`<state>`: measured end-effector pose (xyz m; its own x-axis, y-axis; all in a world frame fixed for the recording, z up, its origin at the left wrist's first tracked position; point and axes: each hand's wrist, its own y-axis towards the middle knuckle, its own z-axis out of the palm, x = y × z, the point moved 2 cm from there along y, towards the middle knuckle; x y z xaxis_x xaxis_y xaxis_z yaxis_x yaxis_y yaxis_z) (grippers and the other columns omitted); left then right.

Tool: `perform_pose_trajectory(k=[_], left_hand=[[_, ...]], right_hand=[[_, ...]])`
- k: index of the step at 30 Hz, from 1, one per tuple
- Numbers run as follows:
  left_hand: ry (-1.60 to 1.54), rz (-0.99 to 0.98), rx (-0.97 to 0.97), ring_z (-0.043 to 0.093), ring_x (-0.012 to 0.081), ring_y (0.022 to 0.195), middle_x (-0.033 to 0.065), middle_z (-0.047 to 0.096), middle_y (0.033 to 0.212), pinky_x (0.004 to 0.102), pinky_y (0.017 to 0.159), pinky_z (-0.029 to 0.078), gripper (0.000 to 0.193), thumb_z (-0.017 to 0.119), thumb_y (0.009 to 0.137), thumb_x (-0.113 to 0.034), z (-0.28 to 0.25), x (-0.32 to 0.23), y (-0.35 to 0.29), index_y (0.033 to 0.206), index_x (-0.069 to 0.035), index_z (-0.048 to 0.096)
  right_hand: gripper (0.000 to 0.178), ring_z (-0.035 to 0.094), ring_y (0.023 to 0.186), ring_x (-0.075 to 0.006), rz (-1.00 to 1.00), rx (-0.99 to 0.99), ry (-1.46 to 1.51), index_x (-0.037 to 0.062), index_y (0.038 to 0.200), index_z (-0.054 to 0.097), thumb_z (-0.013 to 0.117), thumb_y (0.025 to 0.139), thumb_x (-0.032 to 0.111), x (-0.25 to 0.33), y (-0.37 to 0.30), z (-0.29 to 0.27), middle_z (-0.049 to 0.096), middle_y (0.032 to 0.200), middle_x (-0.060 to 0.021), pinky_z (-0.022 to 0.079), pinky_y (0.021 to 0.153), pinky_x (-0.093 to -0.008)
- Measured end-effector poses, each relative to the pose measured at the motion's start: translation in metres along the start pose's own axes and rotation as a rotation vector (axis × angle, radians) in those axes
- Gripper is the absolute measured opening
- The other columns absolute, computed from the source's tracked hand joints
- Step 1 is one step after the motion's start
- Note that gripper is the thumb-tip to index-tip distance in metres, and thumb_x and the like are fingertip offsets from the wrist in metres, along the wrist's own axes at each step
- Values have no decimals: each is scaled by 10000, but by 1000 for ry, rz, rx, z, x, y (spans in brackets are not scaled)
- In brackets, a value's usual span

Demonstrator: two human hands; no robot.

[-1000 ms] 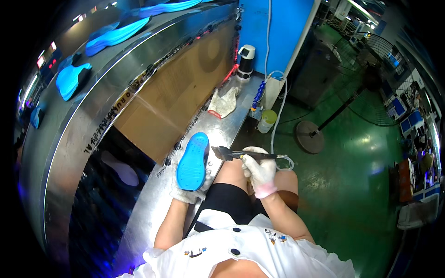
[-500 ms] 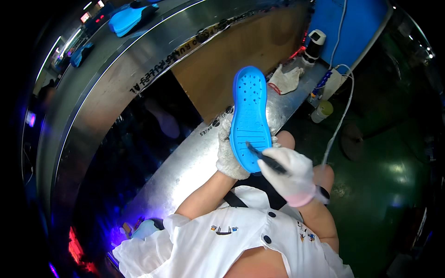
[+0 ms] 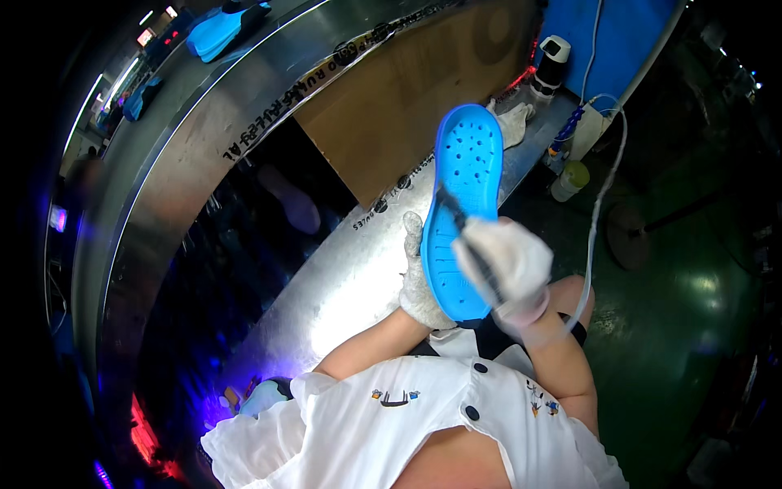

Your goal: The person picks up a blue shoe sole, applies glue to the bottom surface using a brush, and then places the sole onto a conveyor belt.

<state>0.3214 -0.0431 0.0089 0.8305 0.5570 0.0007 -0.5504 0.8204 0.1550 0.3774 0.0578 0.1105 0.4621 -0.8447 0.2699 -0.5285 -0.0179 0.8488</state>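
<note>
A bright blue shoe sole [image 3: 466,159] is held up in front of me, its toe end pointing away. Small holes dot its far part, and grooves cross its near part. My left hand [image 3: 419,289], in a grey-white knit glove, grips the sole from below and along its left edge; some fingers are hidden behind it. My right hand [image 3: 509,265], in a white glove and blurred by motion, is closed around a slim black stick-like tool [image 3: 458,213]. The tool's dark tip is at the middle of the sole's face, near its left edge; its exact kind is too blurred to tell.
A shiny metal bench [image 3: 326,301] runs along my left, with a cardboard panel [image 3: 375,122] behind it. Beyond is a conveyor [image 3: 175,106] carrying blue soles [image 3: 213,37]. A glove [image 3: 513,125], a white-and-black bottle [image 3: 554,61] and a yellow-lidded tub [image 3: 572,179] stand far right.
The sole has shifted right and tilted slightly. My right hand has moved the tool's tip away from me, from the grooved near part to the sole's middle.
</note>
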Motion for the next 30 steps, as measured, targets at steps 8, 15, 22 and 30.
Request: perform_pose_trajectory(k=[8, 15, 22, 30], left_hand=[[-30, 8, 122, 539, 391, 1248, 228, 486, 1442, 521, 1081, 445, 944, 504, 887, -728, -20, -17, 4, 1495, -23, 351], [203, 86, -169, 604, 438, 1148, 300, 527, 1348, 576, 960, 526, 1038, 481, 841, -801, 19, -31, 5, 1478, 9, 357], [265, 7, -58, 623, 401, 1134, 257, 570, 1309, 552, 941, 550, 958, 511, 856, -773, 33, -55, 9, 1486, -62, 385], [322, -277, -52, 687, 405, 970, 297, 581, 1265, 537, 792, 607, 896, 549, 885, -701, 45, -83, 17, 1475, -45, 395]], right_hand=[[260, 690, 727, -259, -10, 45, 114, 41, 971, 697, 817, 742, 70, -5, -7, -2, 709, 883, -95, 554, 646, -340], [152, 680, 717, -208, 664, 14, 541, 20, 957, 703, 749, 815, -6, 9, -16, -6, 693, 817, -110, 550, 644, -312], [164, 692, 740, -259, 256, 148, 394, 36, 954, 712, 760, 798, 40, 39, -12, -6, 703, 884, -122, 559, 658, -333], [245, 659, 716, -218, -19, 483, 89, 122, 1029, 706, 686, 786, 136, 34, -18, -11, 711, 1031, -48, 538, 618, -314]])
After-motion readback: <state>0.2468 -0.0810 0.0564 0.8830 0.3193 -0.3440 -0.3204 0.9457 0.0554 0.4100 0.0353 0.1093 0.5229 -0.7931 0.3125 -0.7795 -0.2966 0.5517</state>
